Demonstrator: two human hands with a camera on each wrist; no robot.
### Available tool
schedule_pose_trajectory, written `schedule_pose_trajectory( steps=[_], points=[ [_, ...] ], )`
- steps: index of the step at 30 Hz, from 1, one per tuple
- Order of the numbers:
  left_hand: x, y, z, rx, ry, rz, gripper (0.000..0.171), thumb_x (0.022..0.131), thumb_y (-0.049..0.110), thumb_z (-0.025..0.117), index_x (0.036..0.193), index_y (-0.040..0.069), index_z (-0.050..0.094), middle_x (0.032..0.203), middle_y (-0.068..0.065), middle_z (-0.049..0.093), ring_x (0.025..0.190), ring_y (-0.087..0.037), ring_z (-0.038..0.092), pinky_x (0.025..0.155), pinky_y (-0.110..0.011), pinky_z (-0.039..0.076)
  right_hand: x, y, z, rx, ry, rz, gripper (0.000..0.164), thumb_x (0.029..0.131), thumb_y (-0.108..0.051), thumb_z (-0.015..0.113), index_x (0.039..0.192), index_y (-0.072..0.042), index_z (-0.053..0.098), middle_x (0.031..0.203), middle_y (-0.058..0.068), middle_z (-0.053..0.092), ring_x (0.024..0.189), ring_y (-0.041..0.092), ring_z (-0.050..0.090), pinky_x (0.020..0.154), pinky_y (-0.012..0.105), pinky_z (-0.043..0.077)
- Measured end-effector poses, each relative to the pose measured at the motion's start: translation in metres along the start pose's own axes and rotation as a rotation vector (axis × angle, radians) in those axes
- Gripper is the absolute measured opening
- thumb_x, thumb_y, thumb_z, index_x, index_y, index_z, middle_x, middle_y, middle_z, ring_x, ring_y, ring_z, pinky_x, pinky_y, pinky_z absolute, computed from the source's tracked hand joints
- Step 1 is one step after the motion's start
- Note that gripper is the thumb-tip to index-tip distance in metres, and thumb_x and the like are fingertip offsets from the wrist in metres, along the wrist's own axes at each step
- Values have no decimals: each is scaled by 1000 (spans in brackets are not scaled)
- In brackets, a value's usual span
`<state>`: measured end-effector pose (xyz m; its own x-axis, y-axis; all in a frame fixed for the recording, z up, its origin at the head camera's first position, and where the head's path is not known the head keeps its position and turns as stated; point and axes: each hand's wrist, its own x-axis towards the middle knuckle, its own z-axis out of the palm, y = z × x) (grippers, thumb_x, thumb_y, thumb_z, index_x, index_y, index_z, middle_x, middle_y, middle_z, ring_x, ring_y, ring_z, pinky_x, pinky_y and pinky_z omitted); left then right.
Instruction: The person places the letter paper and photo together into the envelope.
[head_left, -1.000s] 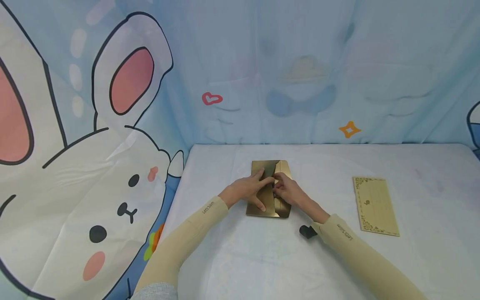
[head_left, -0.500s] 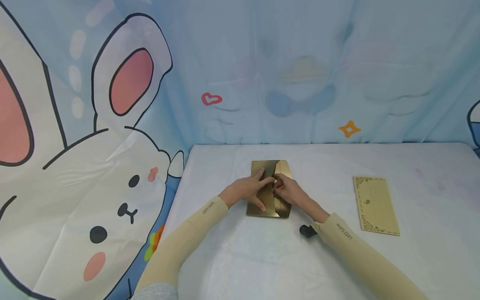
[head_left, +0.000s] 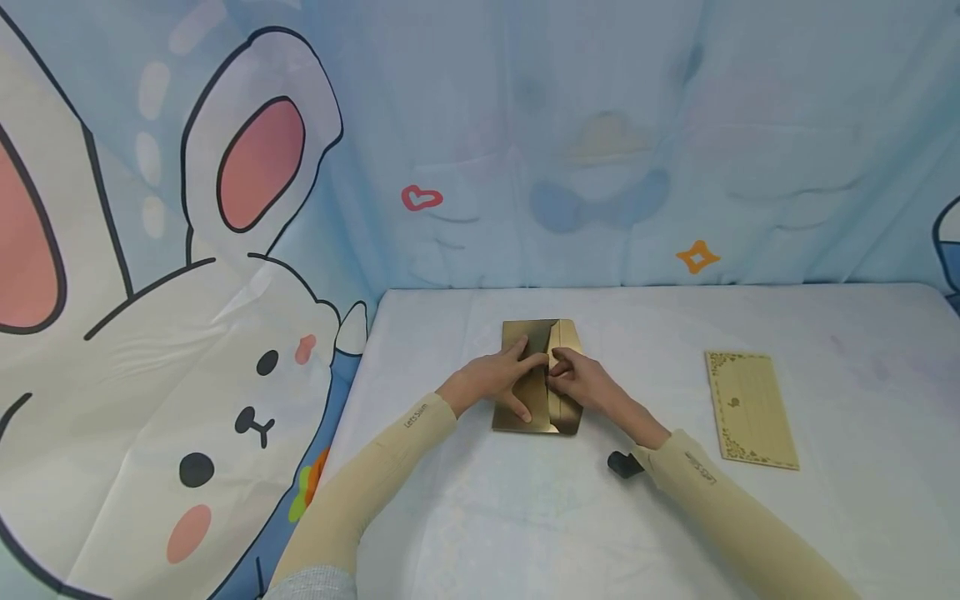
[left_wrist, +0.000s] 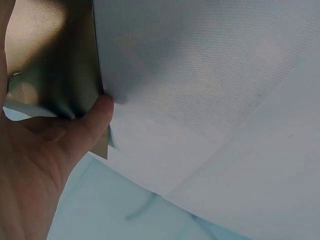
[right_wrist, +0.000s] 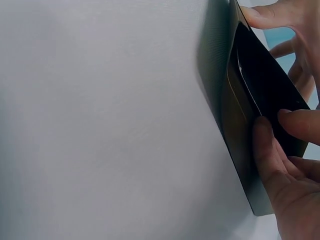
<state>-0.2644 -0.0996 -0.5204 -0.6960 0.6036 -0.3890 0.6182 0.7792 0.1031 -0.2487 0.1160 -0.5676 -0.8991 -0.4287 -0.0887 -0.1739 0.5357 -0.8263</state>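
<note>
A shiny gold envelope (head_left: 525,379) lies on the white-covered table, its long flap side facing right. My left hand (head_left: 495,375) rests on it with thumb and fingers spread. In the left wrist view, the left thumb (left_wrist: 95,120) lies along the envelope's edge. My right hand (head_left: 585,382) is at the envelope's opening with curled fingers. The right wrist view shows the dark inside (right_wrist: 267,75) of the envelope gaping, with the right thumb (right_wrist: 267,145) against the pocket's edge and a finger opposite it at the opening.
A pale wooden board (head_left: 752,411) with dark corner ornaments lies to the right on the table. A small black piece (head_left: 625,464) sits by the right wrist. Behind the table hangs a light blue printed curtain (head_left: 480,125), and a large rabbit print (head_left: 225,358) covers the left side.
The right hand and forearm have shifted slightly to the right, the fingers still at the opening. My left hand, the envelope and the wooden board keep their places.
</note>
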Motion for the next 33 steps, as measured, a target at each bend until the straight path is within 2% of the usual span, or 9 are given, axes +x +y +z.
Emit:
schedule_pose_trajectory(
  steps=[7, 13, 22, 29, 33],
  points=[
    [2, -1, 2, 14, 0, 5, 110, 72, 73, 72, 159, 38, 15, 168, -23, 9, 147, -36, 39, 93, -42, 55, -9, 2, -4, -43, 15, -3, 61, 99, -14, 63, 149, 8, 37, 122, 23, 66, 109, 36, 67, 90, 46, 55],
    [1, 1, 0, 7, -3, 0, 109, 72, 72, 73, 158, 37, 17, 168, -22, 9, 147, -35, 39, 94, -42, 54, -18, 0, -10, -103, 37, -59, 61, 97, -9, 64, 147, 12, 37, 125, 29, 63, 112, 41, 66, 91, 49, 55],
    [-1, -1, -1, 17, 8, 6, 107, 73, 72, 73, 157, 37, 17, 168, -23, 9, 148, -36, 37, 97, -44, 53, -35, 8, -20, -300, 105, -99, 70, 94, -17, 71, 147, 13, 36, 140, 34, 52, 131, 50, 48, 108, 60, 39],
    [0, -2, 0, 4, 14, 19, 106, 73, 72, 73, 156, 37, 18, 168, -22, 9, 148, -36, 36, 96, -45, 54, -52, 16, -31, -343, 175, -89, 73, 92, -21, 73, 147, 10, 36, 145, 36, 44, 134, 53, 41, 109, 64, 34],
    [-1, -2, 0, 6, 14, 15, 106, 73, 72, 73, 156, 38, 18, 168, -22, 8, 150, -35, 34, 94, -45, 54, -62, 21, -41, -328, 187, -56, 74, 93, -21, 73, 148, 10, 35, 146, 36, 42, 136, 54, 38, 111, 64, 31]
  ],
)
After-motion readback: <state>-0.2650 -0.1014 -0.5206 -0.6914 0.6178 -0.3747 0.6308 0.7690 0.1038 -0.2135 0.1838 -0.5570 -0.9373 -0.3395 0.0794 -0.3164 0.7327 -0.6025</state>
